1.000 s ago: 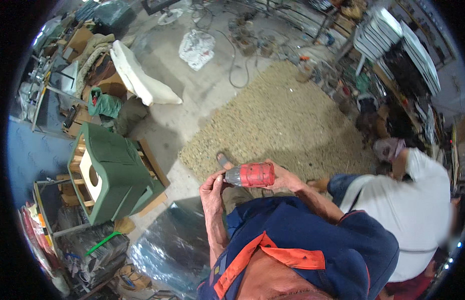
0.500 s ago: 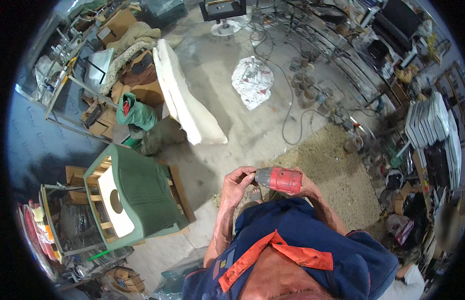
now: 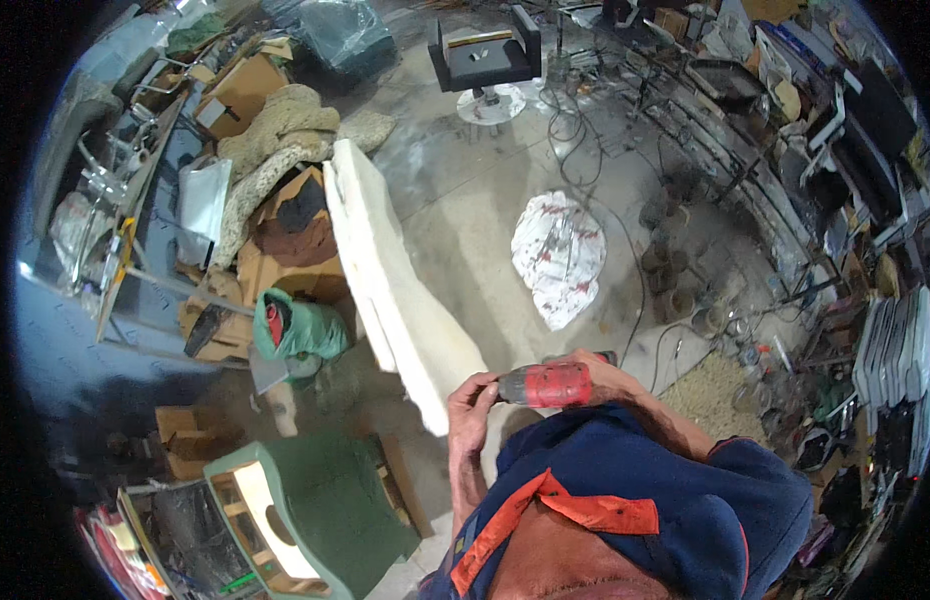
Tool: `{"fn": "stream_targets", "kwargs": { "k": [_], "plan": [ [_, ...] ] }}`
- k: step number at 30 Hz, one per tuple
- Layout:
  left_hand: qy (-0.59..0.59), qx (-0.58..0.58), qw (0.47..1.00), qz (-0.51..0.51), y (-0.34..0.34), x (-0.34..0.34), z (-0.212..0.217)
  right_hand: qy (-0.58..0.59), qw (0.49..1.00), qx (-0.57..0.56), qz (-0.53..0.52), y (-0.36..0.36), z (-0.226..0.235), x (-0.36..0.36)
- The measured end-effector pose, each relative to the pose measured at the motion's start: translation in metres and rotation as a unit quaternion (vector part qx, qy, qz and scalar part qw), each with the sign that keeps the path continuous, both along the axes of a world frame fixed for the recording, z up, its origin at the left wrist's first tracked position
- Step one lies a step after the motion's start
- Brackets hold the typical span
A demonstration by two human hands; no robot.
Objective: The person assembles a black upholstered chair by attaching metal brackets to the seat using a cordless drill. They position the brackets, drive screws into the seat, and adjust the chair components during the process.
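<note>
A red and dark grey cordless drill (image 3: 555,385) lies sideways in front of my chest, its nose pointing left. My right hand (image 3: 603,376) is wrapped round its grip and rear, which mostly hides the handle. At the other end, my left hand (image 3: 472,397) is closed with fingertips pinched at the drill's nose. Whether a bit sits between those fingertips is too small to tell. Just beyond my left hand stands a long cream foam piece (image 3: 410,300), its near end close to my fingers.
A green chair shell (image 3: 330,500) with a wooden frame is at lower left. Beyond it sits a green bag (image 3: 320,335) by cardboard. A red-spotted white sheet (image 3: 560,255) lies on the floor ahead, near a trailing cable (image 3: 640,300). A black swivel chair (image 3: 485,62) stands farther off.
My view has shifted forward, so the foam, sheet and swivel chair now appear lower and nearer. Both hands stay on the drill, which sits slightly lower in view.
</note>
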State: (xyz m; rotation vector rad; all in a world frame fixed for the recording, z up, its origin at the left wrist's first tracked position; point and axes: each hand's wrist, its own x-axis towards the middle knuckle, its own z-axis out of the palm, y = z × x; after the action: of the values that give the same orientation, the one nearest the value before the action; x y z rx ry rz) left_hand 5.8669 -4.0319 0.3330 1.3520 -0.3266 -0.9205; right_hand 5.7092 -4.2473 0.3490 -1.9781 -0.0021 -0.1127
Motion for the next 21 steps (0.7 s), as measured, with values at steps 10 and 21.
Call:
{"fn": "stream_targets", "kwargs": {
  "k": [10,21],
  "plan": [
    [0.048,-0.055,0.994,0.083,-0.195,0.281,-0.006,0.077,0.991,-0.087,0.066,-0.213,-0.012,0.309],
    [-0.061,-0.052,0.995,0.061,-0.393,0.671,0.029,0.036,0.997,0.074,-0.004,-0.396,-0.007,0.677]
  ]
}}
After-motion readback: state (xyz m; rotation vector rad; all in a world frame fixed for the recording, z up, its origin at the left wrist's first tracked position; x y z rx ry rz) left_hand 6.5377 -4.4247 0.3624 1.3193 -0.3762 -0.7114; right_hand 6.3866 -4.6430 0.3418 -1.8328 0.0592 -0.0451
